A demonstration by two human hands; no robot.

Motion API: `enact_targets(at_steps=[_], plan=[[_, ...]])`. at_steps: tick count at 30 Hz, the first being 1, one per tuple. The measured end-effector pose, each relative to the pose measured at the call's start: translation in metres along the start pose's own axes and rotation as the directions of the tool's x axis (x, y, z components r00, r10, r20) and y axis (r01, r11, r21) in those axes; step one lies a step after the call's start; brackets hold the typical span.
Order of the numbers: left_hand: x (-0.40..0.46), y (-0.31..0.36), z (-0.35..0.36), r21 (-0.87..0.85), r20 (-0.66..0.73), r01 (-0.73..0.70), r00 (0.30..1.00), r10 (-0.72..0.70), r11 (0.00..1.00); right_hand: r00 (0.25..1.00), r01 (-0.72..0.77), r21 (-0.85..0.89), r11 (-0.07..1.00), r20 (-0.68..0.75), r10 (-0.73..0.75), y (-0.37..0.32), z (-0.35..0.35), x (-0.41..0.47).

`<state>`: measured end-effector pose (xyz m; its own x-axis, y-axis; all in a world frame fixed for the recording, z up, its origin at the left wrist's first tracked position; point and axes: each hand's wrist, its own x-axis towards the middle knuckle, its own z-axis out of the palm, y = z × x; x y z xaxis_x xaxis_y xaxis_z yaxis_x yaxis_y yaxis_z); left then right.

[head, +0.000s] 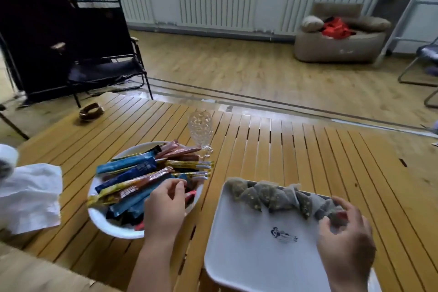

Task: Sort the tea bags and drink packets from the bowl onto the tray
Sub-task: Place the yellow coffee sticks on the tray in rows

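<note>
While the tea bags [272, 199] are lined up along the far edge of the tray [248, 256], the drink packets [142, 178] remain heaped in the bowl [104, 223], near the table's front edge, left of the tray. The sorting step is judged partly done: tea bags placed, packets pending. The last tea bag at the tray's far right corner is pinched by the right hand [343, 242]. The left hand [166, 206] is curled over the bowl's right rim, fingertips closing on a packet; firm contact cannot be confirmed. A single packet must next be lifted clear.
</note>
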<state>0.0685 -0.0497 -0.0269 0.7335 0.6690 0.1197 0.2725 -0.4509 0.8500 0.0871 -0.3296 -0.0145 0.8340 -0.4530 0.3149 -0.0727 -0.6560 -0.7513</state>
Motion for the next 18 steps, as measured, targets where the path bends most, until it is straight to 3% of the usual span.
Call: enact_targets(at_steps=[3, 6, 8, 11, 15, 18], plan=[[0.022, -0.025, -0.03, 0.135, -0.129, 0.008, 0.992, 0.01, 0.991, 0.966, 0.145, 0.108, 0.984, 0.201, -0.165, -0.026, 0.018, -0.032], [0.043, -0.034, -0.048, 0.296, -0.149, -0.09, 0.979, 0.139, 0.951, 0.884, 0.193, 0.235, 0.953, 0.379, -0.272, -0.045, 0.039, -0.057], [0.057, -0.026, -0.046, 0.365, -0.044, -0.222, 0.966, 0.255, 0.904, 0.834, 0.229, 0.283, 0.932, 0.436, -0.337, -0.053, 0.05, -0.07], [0.076, -0.004, -0.018, 0.412, 0.267, -0.454, 0.889, 0.371, 0.79, 0.808, 0.2, 0.319, 0.926, 0.481, -0.34, -0.062, 0.065, -0.081], [0.109, 0.008, 0.001, 0.483, 0.521, -0.457, 0.836, 0.174, 0.747, 0.875, 0.104, 0.308, 0.946, 0.425, -0.234, -0.066, 0.077, -0.085], [0.128, 0.009, -0.006, 0.423, 0.651, -0.464, 0.753, 0.094, 0.778, 0.894, 0.03, 0.299, 0.954, 0.419, -0.159, -0.066, 0.083, -0.085]])
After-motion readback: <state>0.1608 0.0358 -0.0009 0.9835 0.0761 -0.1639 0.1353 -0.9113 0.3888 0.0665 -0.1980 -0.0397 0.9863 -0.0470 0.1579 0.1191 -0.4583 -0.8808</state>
